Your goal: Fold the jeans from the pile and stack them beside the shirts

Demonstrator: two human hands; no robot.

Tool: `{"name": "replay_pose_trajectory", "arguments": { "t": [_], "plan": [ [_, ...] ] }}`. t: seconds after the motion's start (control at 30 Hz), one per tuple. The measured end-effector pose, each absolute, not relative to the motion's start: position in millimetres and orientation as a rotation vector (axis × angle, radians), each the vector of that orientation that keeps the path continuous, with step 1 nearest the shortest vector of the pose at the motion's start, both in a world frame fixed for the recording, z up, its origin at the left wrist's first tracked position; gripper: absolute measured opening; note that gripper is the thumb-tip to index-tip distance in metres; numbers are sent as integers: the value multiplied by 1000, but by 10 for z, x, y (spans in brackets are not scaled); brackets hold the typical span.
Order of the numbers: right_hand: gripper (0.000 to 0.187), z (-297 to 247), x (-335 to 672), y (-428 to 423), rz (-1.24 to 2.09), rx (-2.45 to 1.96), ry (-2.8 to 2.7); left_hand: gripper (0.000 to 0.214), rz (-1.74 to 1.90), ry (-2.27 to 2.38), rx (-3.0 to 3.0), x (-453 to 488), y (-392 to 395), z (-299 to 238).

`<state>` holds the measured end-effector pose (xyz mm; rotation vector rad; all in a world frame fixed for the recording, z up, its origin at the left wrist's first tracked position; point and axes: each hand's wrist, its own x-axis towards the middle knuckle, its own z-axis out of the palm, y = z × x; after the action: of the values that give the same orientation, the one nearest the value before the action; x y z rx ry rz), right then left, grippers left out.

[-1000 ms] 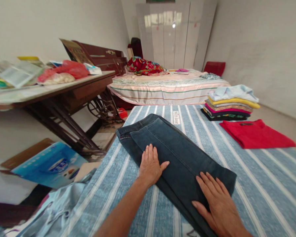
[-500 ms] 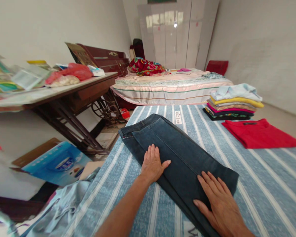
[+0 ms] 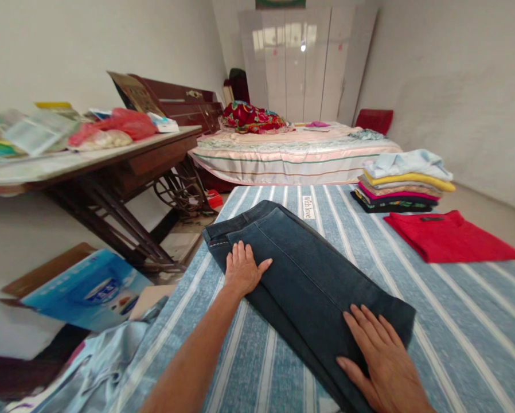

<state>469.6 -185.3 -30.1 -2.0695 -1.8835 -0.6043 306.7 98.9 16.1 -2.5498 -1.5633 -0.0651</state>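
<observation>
Folded dark blue jeans (image 3: 300,269) lie slantwise on a blue-and-white striped bedcover (image 3: 249,338), waistband at the upper left. My left hand (image 3: 242,269) rests flat on them near the waistband, fingers extended and thumb out to the side. Toward the lower right end, my right hand (image 3: 380,355) presses flat on the cloth with its fingers spread. Neither hand grips the fabric. Right of the jeans is a folded red shirt (image 3: 451,236). Behind that shirt stands a stack of folded clothes (image 3: 404,186), with a pale blue garment on top.
A sewing-machine table (image 3: 154,146) holding bags and packets stands at the left. Below it are a blue carton (image 3: 94,289) and crumpled light blue clothing (image 3: 98,361) by the bed's edge. Another bed (image 3: 292,155) and a wardrobe (image 3: 296,69) stand beyond.
My left hand has slid left and slightly up across the jeans toward the waistband. My right hand stays almost where it was. The view has shifted slightly.
</observation>
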Motion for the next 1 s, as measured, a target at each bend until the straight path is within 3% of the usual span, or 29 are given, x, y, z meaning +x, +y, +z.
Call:
{"name": "replay_pose_trajectory", "arguments": {
  "t": [1.0],
  "plan": [
    [59,-332,4708,-1841,-584,-2030,-1857,85,-37,-1569,-2567,3045,1017,114]
  ]
}}
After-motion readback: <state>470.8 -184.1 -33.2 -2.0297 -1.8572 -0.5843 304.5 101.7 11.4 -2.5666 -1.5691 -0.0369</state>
